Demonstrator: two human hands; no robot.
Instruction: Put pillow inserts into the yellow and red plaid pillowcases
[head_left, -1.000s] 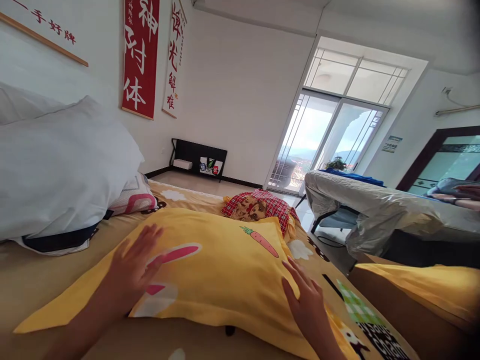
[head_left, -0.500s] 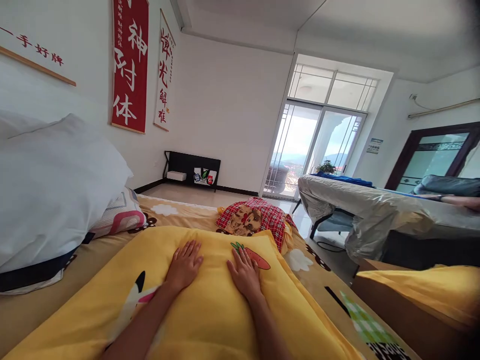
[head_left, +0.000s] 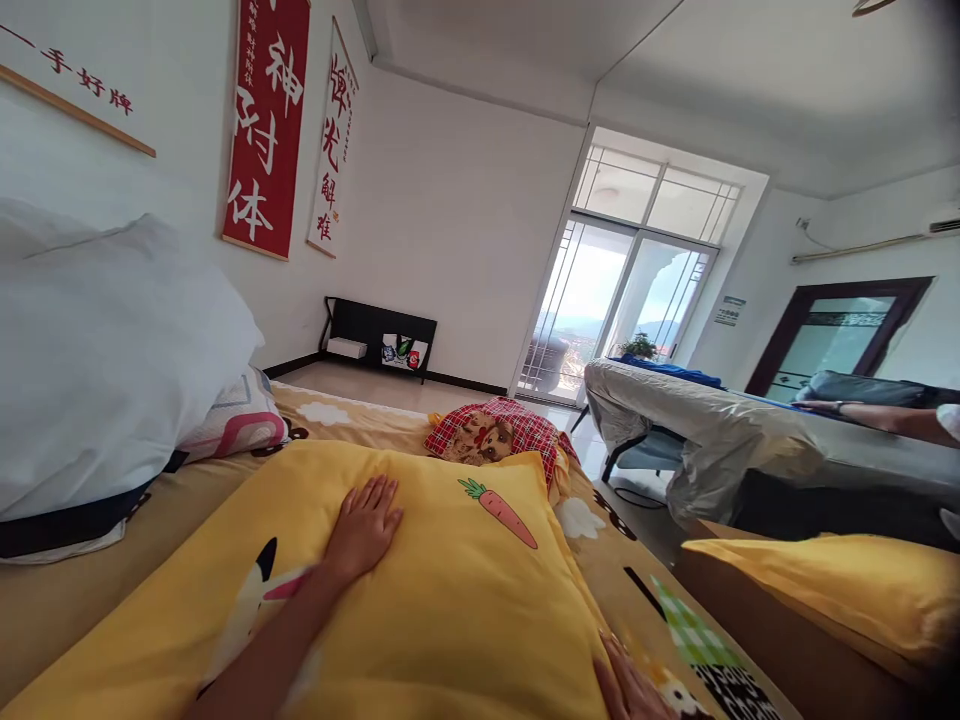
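Observation:
A plump yellow pillow (head_left: 442,590) with a printed carrot lies in front of me on a tan patterned bed sheet (head_left: 592,560). My left hand (head_left: 365,530) rests flat on its upper left part, palm down, fingers stretched out. At the pillow's lower right edge is my right hand (head_left: 628,680), its fingers extended and the rest cut off by the frame's bottom. It appears to touch the pillow's side, and I see nothing held in it.
A white pillow (head_left: 112,350) is heaped at the left. Beyond the yellow pillow lies a red checked cloth item (head_left: 495,435). To the right, another yellow pillow (head_left: 832,580) sits on a brown box (head_left: 739,600). Behind it, a person's arm (head_left: 885,418) rests on a plastic-covered table (head_left: 667,395).
My right hand has left the carrot print and moved down and right to the pillow's edge. My left hand stays in place. The view has tilted slightly.

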